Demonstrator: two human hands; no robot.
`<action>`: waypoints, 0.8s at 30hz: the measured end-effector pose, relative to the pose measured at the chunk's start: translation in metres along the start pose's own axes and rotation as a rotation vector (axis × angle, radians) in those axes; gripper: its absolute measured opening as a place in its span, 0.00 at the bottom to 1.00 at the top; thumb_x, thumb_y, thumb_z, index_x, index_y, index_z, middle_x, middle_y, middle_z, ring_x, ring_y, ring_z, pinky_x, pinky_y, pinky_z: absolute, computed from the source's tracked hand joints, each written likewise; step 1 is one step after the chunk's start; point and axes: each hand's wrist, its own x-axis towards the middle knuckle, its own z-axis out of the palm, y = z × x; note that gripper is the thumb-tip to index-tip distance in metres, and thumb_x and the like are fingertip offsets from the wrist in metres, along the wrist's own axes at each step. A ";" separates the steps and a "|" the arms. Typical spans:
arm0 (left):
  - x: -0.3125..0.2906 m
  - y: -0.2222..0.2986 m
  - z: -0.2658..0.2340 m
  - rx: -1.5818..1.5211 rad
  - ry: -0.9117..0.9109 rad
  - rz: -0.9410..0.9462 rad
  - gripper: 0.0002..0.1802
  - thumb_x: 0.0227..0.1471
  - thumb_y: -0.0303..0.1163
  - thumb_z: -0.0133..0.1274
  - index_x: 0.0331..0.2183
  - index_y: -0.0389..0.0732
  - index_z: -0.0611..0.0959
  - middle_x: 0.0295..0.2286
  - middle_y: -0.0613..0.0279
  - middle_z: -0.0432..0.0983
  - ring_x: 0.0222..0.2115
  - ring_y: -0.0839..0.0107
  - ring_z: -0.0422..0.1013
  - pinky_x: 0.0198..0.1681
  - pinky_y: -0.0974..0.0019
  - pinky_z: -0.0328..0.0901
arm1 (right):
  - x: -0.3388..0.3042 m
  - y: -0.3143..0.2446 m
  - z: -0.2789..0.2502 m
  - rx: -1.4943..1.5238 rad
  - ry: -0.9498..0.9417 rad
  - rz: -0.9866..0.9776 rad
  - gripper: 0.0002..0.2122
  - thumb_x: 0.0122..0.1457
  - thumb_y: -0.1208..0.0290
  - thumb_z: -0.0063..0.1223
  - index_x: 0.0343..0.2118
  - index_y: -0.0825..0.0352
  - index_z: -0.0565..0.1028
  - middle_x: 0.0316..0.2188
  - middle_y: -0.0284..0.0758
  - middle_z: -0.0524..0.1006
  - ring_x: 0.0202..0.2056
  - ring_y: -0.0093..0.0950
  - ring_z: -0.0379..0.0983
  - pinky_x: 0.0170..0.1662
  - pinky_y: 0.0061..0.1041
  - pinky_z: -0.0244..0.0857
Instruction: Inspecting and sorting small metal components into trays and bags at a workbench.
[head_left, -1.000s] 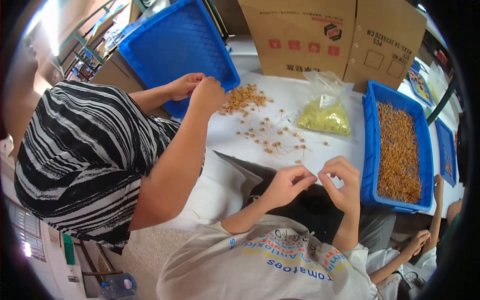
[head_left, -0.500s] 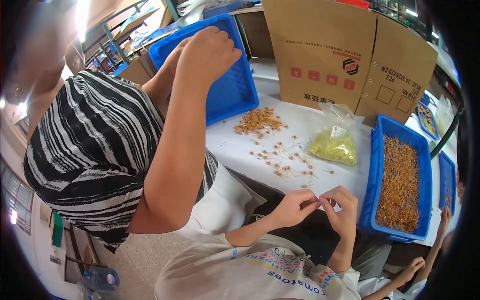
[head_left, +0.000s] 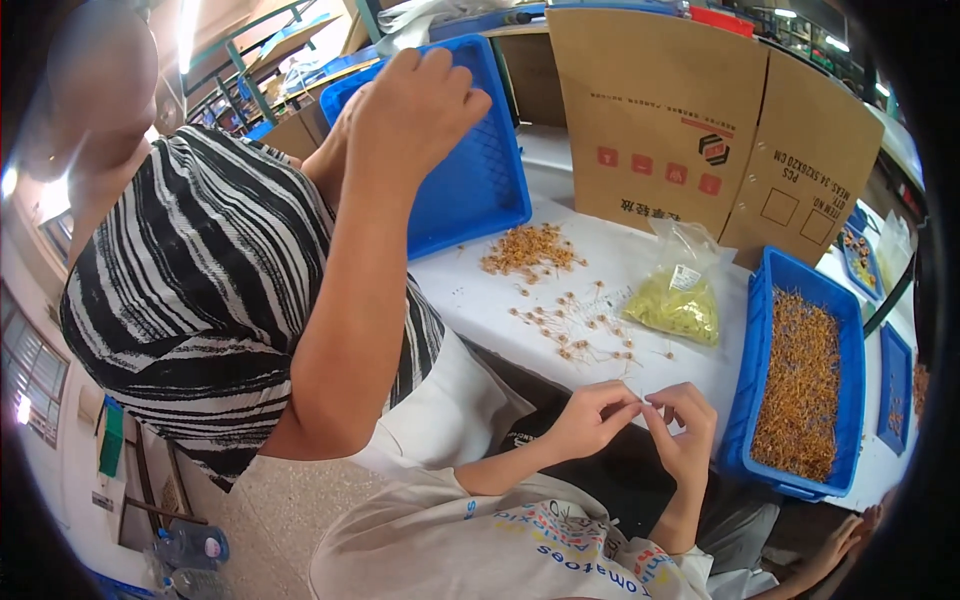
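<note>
Above my lap, close to the table's near edge, my left hand and my right hand meet fingertip to fingertip. Each pinches thumb against finger. A tiny pale bit shows between them, too small to name. Beyond them on the white tabletop lie scattered small brown bead-like pieces with thin stems. Farther back is a heap of similar orange-brown pieces. A clear plastic bag of yellow-green bits stands right of the scattered pieces.
A deep blue bin full of orange-brown stemmed pieces stands to the right. An upright cardboard box borders the back. On my left, a person in a striped top works beside a tilted blue tray. Another person's hand is at lower right.
The view has shifted slightly, so the table things sit a little lower and farther right. My hands stay pinched together. The other person's hands at lower right have moved lower.
</note>
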 end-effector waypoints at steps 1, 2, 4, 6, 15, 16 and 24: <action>-0.003 0.001 0.004 -0.032 -0.005 -0.038 0.03 0.53 0.22 0.53 0.27 0.37 0.79 0.20 0.69 0.71 0.20 0.78 0.59 0.24 0.75 0.55 | -0.007 0.001 -0.004 -0.017 0.007 0.019 0.05 0.45 0.81 0.61 0.27 0.69 0.80 0.24 0.33 0.75 0.25 0.25 0.65 0.28 0.20 0.60; 0.001 -0.001 0.004 -0.010 0.008 -0.007 0.04 0.53 0.22 0.52 0.28 0.38 0.80 0.21 0.70 0.70 0.20 0.79 0.59 0.25 0.76 0.56 | -0.005 0.007 -0.004 -0.005 0.000 0.008 0.05 0.46 0.81 0.62 0.28 0.69 0.80 0.26 0.34 0.75 0.26 0.26 0.65 0.28 0.21 0.60; 0.006 0.001 -0.003 0.062 0.039 -0.011 0.02 0.51 0.20 0.53 0.27 0.36 0.80 0.21 0.66 0.71 0.20 0.75 0.60 0.26 0.73 0.58 | 0.005 0.013 -0.002 0.019 -0.006 -0.032 0.04 0.46 0.81 0.61 0.27 0.70 0.78 0.30 0.35 0.74 0.27 0.26 0.65 0.30 0.20 0.60; 0.001 0.000 -0.004 0.102 0.070 -0.014 0.02 0.50 0.20 0.54 0.27 0.36 0.80 0.20 0.66 0.72 0.20 0.75 0.60 0.25 0.73 0.58 | 0.007 0.012 0.002 0.050 0.017 -0.102 0.04 0.46 0.82 0.61 0.26 0.71 0.77 0.35 0.36 0.73 0.31 0.26 0.66 0.32 0.20 0.61; -0.009 -0.002 0.008 -0.135 0.115 -0.040 0.02 0.55 0.21 0.52 0.30 0.34 0.79 0.25 0.62 0.74 0.20 0.77 0.64 0.24 0.78 0.59 | -0.010 0.009 0.003 -0.073 0.179 -0.257 0.07 0.44 0.83 0.65 0.28 0.66 0.82 0.38 0.35 0.73 0.29 0.22 0.64 0.29 0.17 0.59; -0.011 -0.003 0.009 -0.173 0.135 -0.042 0.02 0.55 0.21 0.53 0.30 0.33 0.80 0.25 0.62 0.74 0.20 0.77 0.65 0.24 0.77 0.60 | -0.013 0.008 0.003 -0.097 0.201 -0.289 0.07 0.44 0.83 0.65 0.28 0.66 0.82 0.38 0.34 0.73 0.29 0.22 0.64 0.29 0.17 0.59; -0.012 -0.015 0.011 -0.411 0.105 0.023 0.03 0.57 0.21 0.52 0.34 0.32 0.78 0.27 0.57 0.76 0.19 0.74 0.67 0.21 0.77 0.62 | -0.017 0.012 0.007 -0.106 0.263 -0.329 0.08 0.42 0.82 0.67 0.27 0.64 0.84 0.35 0.33 0.72 0.29 0.20 0.64 0.26 0.14 0.58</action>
